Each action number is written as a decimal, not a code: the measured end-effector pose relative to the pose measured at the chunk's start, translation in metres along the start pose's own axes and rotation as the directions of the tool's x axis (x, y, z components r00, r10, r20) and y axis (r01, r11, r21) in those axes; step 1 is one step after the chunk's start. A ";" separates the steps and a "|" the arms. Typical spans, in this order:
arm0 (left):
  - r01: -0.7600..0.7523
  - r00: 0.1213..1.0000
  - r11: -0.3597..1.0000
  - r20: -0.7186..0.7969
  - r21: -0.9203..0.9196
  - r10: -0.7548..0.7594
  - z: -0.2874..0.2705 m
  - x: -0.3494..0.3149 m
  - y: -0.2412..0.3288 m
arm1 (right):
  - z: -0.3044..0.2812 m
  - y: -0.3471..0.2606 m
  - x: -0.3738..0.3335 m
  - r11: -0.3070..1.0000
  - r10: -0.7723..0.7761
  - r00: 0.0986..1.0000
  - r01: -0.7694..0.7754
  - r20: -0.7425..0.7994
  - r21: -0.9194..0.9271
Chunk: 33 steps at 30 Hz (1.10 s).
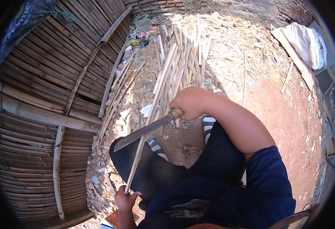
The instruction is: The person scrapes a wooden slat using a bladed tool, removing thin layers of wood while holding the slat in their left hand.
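Observation:
My right hand [192, 102] is closed round the wooden handle of a machete [146, 128], whose long dark blade points left and down over my left knee. The blade lies across a pale bamboo strip [137, 154] and seems to touch it. Down by my left hip, my left hand [125, 199] grips the near end of that strip. From there the strip slants up and away over my thigh toward a pile of bamboo strips [182, 63] on the ground ahead. Where its far end stops among the others is hard to make out.
A woven bamboo wall [41, 110] rises close on my left. Shavings and litter cover the ground [228, 45] ahead, with bare reddish soil [278, 126] to the right. A white sack [306, 44] lies at the far right, and a brick wall [156, 7] stands behind.

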<state>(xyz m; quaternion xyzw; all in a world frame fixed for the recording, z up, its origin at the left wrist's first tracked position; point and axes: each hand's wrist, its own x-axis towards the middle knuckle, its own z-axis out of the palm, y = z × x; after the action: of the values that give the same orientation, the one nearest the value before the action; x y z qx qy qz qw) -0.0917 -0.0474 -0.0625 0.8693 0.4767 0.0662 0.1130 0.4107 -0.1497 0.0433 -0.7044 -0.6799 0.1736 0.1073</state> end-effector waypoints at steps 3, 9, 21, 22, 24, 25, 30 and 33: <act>0.011 1.000 0.999 0.005 -0.034 -0.011 -0.003 -0.002 0.001 | -0.002 0.002 0.001 0.997 -0.081 0.997 0.081 0.002 0.015; -0.037 0.999 0.999 -0.040 -0.008 0.037 -0.002 -0.001 0.004 | -0.020 0.087 0.000 0.896 0.426 0.869 -0.368 -0.252 0.249; -0.020 1.000 0.999 -0.025 -0.038 0.019 -0.002 -0.001 0.000 | -0.011 0.004 -0.001 1.000 -0.023 0.999 0.023 0.022 -0.010; -0.019 0.999 0.999 -0.036 -0.051 0.018 -0.001 -0.002 0.000 | -0.013 0.012 -0.003 1.000 -0.028 1.000 0.028 0.008 -0.008; -0.027 0.999 0.999 -0.035 -0.044 0.025 -0.001 0.000 0.000 | -0.021 0.055 -0.006 0.981 0.170 0.980 -0.159 -0.103 0.107; -0.027 0.999 0.999 -0.030 -0.020 0.026 -0.002 0.000 0.000 | -0.026 0.072 -0.007 0.941 0.308 0.941 -0.278 -0.142 0.195; 0.027 0.999 0.999 0.035 -0.033 -0.026 -0.006 0.003 0.007 | -0.027 0.088 -0.013 0.887 0.455 0.837 -0.396 -0.306 0.235; -0.040 0.999 0.999 -0.026 -0.020 0.040 0.000 0.000 -0.002 | -0.034 0.036 -0.011 0.919 0.343 0.937 -0.320 -0.064 0.230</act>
<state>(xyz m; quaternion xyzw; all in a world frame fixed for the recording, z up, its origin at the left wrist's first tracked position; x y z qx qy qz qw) -0.0935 -0.0465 -0.0634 0.8765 0.4599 0.0844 0.1144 0.4564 -0.1602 0.0614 -0.8014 -0.5213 0.2258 0.1873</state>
